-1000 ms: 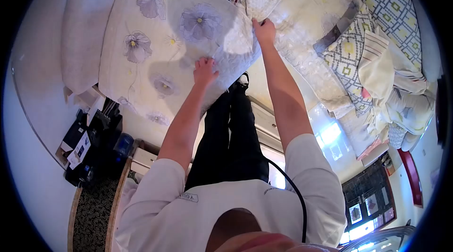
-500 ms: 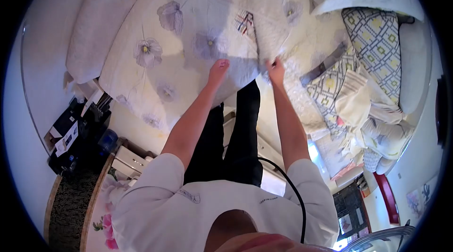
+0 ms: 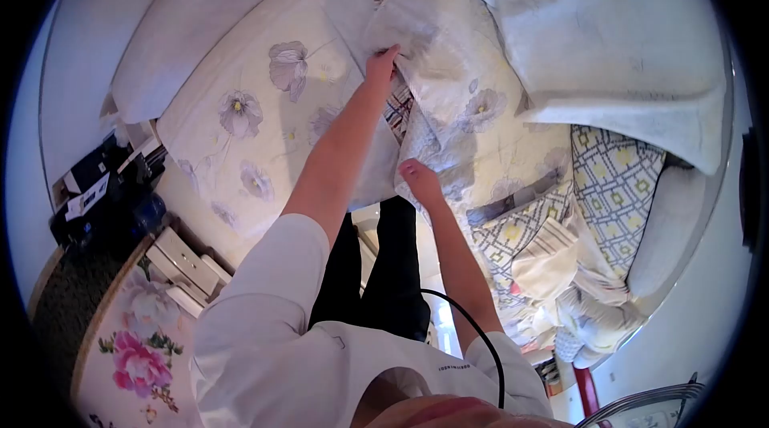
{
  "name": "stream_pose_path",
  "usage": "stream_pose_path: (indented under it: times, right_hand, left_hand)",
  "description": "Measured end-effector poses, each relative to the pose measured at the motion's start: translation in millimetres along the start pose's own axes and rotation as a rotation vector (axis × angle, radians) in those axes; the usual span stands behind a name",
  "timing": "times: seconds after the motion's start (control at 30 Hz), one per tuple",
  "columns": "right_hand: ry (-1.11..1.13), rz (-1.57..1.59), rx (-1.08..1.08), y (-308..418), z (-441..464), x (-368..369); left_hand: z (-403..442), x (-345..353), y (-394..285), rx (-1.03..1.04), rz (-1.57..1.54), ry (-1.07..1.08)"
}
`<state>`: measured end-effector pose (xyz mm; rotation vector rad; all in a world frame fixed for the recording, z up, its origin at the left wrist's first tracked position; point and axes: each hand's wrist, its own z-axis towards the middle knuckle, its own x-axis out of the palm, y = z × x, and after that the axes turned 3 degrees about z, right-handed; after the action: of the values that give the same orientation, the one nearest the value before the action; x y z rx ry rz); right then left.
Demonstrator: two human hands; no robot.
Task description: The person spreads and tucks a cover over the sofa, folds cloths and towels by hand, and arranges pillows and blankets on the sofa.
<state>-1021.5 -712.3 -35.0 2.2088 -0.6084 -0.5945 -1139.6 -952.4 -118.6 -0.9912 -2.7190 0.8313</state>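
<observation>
A pale grey cloth [image 3: 375,178] lies partly folded over on the flowered bedspread [image 3: 264,140]. A narrow plaid patch [image 3: 398,112] shows in the gap between its folds. My left hand [image 3: 384,62] reaches far forward, its fingers closed on the cloth's upper edge. Closer to my body, my right hand [image 3: 420,181] is closed in a pinch at the near edge of the same cloth. The fingertips of both hands are partly hidden.
Patterned pillows [image 3: 617,196] and rumpled fabric [image 3: 553,256] lie to the right. A padded headboard-like cushion [image 3: 176,36] borders the bed at left. Dark items [image 3: 96,196] and a drawer unit [image 3: 184,260] stand beside the bed. A black cable [image 3: 481,332] crosses my shirt.
My left hand has moved forward across the bed with the cloth's edge, folding it over. My right hand has shifted left and nearer my body. The camera view has turned.
</observation>
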Motion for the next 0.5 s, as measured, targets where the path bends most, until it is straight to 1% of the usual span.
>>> stream_pose_path:
  times: [0.07,0.1,0.17,0.2,0.23,0.3,0.33,0.37,0.4,0.43,0.5]
  right_hand:
    - [0.015,-0.022,0.040,-12.0,14.6,-17.9]
    - [-0.001,-0.043,0.065,-17.8,25.1,-26.9]
    - [-0.064,0.056,0.078,-12.7,40.4,-42.3]
    - [-0.054,-0.006,0.030,-16.4,50.6,-50.5]
    - [-0.049,-0.016,0.032,-8.9,58.9,-55.7]
    - [-0.063,0.045,0.051,17.6,75.5,-63.7]
    - [-0.079,0.011,0.058,22.6,87.9,-60.5]
    - [-0.075,-0.005,0.057,35.1,104.1,-56.5]
    - [-0.084,-0.043,-0.004,46.9,119.8,-48.7]
    - [-0.093,-0.082,-0.058,61.1,131.3,-41.4]
    - [-0.100,-0.221,-0.169,102.3,173.3,-26.0]
  left_hand:
    - [15.2,-11.8,-7.4,-0.140,-0.301,0.146]
    - [17.4,-23.3,-15.2,-0.136,-0.310,0.130]
    - [10.0,-52.9,-56.2,0.410,0.049,-0.055]
    - [9.6,-71.3,-81.8,0.666,0.199,-0.201]
    - [8.2,-92.7,-109.0,0.914,0.350,-0.349]
    - [7.4,-130.0,-158.3,0.963,0.252,-0.382]
    - [12.3,-142.1,-169.1,0.953,0.238,-0.389]
    - [20.0,-153.5,-176.2,0.959,0.452,-0.422]
    - [29.1,-163.9,-178.0,0.956,0.674,-0.446]
    - [43.7,-171.8,-164.4,0.942,0.668,-0.441]
    - [85.6,-187.8,-137.2,0.822,0.660,-0.432]
